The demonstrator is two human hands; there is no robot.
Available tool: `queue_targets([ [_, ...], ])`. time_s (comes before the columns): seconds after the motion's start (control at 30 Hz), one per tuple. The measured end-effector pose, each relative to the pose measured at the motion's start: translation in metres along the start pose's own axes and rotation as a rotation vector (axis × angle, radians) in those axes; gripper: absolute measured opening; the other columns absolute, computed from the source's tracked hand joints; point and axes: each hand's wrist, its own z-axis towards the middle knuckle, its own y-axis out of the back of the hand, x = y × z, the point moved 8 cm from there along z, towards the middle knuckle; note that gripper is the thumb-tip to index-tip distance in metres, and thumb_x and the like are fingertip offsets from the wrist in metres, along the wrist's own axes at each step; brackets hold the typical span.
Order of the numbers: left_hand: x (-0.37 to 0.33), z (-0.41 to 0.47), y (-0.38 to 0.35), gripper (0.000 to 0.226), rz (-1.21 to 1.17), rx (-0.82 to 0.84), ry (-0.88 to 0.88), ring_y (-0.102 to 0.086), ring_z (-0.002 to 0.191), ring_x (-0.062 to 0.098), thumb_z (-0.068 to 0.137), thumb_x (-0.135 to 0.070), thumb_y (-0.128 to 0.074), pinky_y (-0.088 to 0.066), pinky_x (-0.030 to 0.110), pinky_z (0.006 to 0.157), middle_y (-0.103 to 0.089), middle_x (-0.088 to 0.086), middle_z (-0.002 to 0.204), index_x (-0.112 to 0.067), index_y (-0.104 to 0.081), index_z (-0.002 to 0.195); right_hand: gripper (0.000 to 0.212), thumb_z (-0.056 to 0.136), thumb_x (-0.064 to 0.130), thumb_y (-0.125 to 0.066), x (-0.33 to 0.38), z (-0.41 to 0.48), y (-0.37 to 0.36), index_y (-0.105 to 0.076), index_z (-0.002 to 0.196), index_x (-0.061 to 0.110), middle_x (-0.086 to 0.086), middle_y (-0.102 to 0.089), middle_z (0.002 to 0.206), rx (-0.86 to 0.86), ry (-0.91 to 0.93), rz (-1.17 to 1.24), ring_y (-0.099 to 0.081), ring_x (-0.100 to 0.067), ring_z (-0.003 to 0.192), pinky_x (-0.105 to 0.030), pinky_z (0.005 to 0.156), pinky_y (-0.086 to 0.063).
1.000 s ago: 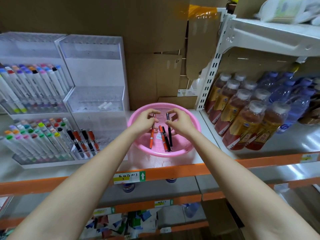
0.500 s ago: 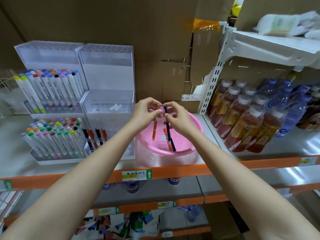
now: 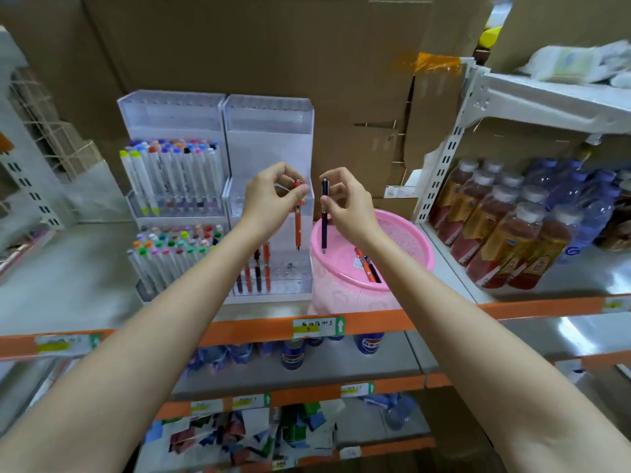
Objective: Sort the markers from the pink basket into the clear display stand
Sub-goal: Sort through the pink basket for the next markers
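So this is a store aisle: a grey metal shelf with an orange front edge, and brown cardboard sheets behind it as the back wall.

Toward the left end of the shelf there's a clear acrylic tiered display stand. Just beside it on its left is a second clear stand packed with white markers with coloured caps. The lowest tier of the first stand already has a short row of orange and dark markers standing upright at its left side.

The round pink plastic mesh basket sits at the shelf's front edge, just right of that stand. A couple of orange and black markers are lying tilted inside it.

The left hand pinches the top of an orange marker between thumb and fingertips. It hangs straight down in front of the stand, above the lowest tier. The right hand pinches a dark navy marker near its top the same way, upright, with its tip over the basket's left rim. The two markers are close together but not touching.

Over at the right end of the shelf are shrink-wrapped bottles of brown drink, with blue bottles behind them. Blue cans sit on the shelf below.
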Motion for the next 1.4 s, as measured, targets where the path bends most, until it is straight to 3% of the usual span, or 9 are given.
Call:
queue_targets([
  [0.2,0.018,-0.01,0.027,0.017,0.024,0.037,0.01,-0.07,0.071,0.019,0.083,-0.016,-0.072,-0.058,0.046,0.075,-0.066,-0.001,0.069,-0.026,-0.06,0.076,0.025,0.091,0.004,-0.058,0.013,-0.012,-0.032,-0.054,0.107,0.023,-0.001,-0.061,0.081,0.017,-0.037,-0.022,-0.064,-0.028,0.079,-0.049,0.072,-0.057],
  [0.43,0.034,-0.019,0.033,0.015,0.001,0.121,0.045,-0.07,0.074,0.019,0.081,-0.016,-0.074,-0.058,0.046,0.076,-0.068,0.004,0.074,-0.022,-0.061,0.078,0.026,0.091,-0.001,-0.053,0.019,-0.025,-0.052,-0.052,0.11,0.016,-0.005,-0.063,0.09,-0.027,-0.07,-0.026,-0.063,-0.022,0.077,-0.032,0.064,-0.051],
  [0.67,0.039,-0.023,0.031,0.013,0.074,0.163,0.0,-0.068,0.076,0.018,0.081,-0.019,-0.075,-0.057,0.041,0.077,-0.068,0.003,0.078,-0.016,-0.063,0.085,0.026,0.092,0.0,-0.054,0.018,-0.029,-0.056,-0.051,0.113,0.015,-0.009,-0.065,0.094,-0.057,-0.083,-0.069,-0.065,-0.022,0.08,-0.045,0.074,-0.056],
  [0.83,0.037,-0.029,0.032,0.013,0.134,0.174,-0.023,-0.067,0.074,0.011,0.082,-0.018,-0.073,-0.056,0.027,0.072,-0.067,0.001,0.08,-0.015,-0.061,0.086,0.025,0.093,-0.001,-0.053,0.014,-0.035,-0.06,-0.051,0.113,0.014,-0.006,-0.064,0.092,-0.036,-0.091,-0.048,-0.065,-0.01,0.075,-0.035,0.07,-0.054],
  [0.97,0.035,-0.031,0.031,0.014,0.142,0.172,-0.026,-0.067,0.076,0.013,0.082,-0.018,-0.073,-0.056,0.027,0.072,-0.068,0.002,0.082,-0.015,-0.06,0.086,0.026,0.092,-0.001,-0.054,0.012,-0.037,-0.064,-0.051,0.113,0.014,-0.01,-0.065,0.094,-0.026,-0.091,-0.034,-0.067,-0.017,0.078,-0.033,0.069,-0.054],
  [1.1,0.036,-0.033,0.029,0.015,0.165,0.172,-0.025,-0.067,0.077,0.014,0.081,-0.018,-0.074,-0.057,0.032,0.075,-0.068,0.002,0.082,-0.014,-0.061,0.086,0.027,0.091,0.0,-0.055,0.012,-0.038,-0.066,-0.051,0.115,0.013,-0.005,-0.064,0.093,-0.019,-0.08,-0.048,-0.064,-0.008,0.076,-0.025,0.066,-0.053],
  [1.2,0.037,-0.032,0.026,0.016,0.2,0.182,-0.034,-0.067,0.077,0.016,0.08,-0.018,-0.075,-0.057,0.038,0.076,-0.068,0.003,0.08,-0.012,-0.061,0.085,0.027,0.091,-0.001,-0.055,0.012,-0.038,-0.065,-0.051,0.114,0.013,-0.003,-0.063,0.093,-0.015,-0.073,-0.063,-0.064,-0.011,0.078,-0.028,0.067,-0.052],
  [1.4,0.032,-0.033,0.025,0.017,0.255,0.193,-0.075,-0.066,0.074,0.013,0.079,-0.019,-0.076,-0.057,0.031,0.073,-0.066,0.0,0.079,-0.013,-0.06,0.082,0.026,0.091,0.0,-0.054,0.009,-0.04,-0.065,-0.052,0.114,0.013,-0.008,-0.065,0.094,-0.009,-0.079,-0.079,-0.066,-0.017,0.08,-0.037,0.071,-0.055],
])
